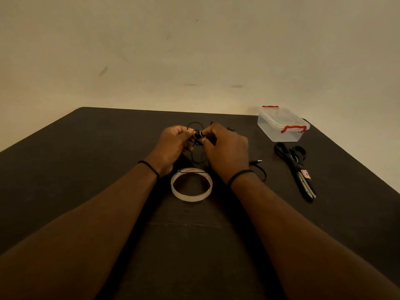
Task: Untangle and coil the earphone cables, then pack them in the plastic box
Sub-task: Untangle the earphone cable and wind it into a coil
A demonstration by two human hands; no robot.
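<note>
A black earphone cable (198, 135) is bunched between my two hands above the dark table (86, 169). My left hand (173, 146) pinches the bundle from the left, and my right hand (225, 150) pinches it from the right. Loops of the cable stick up behind the fingers and hang down toward the table. The cable's jack plug (256, 162) lies on the table just right of my right wrist. The clear plastic box (281, 126) with red clips stands at the far right with its lid on.
A roll of clear tape (191, 184) lies between my wrists. Black-handled scissors (295, 167) lie to the right, in front of the box. A plain wall rises behind the table's far edge.
</note>
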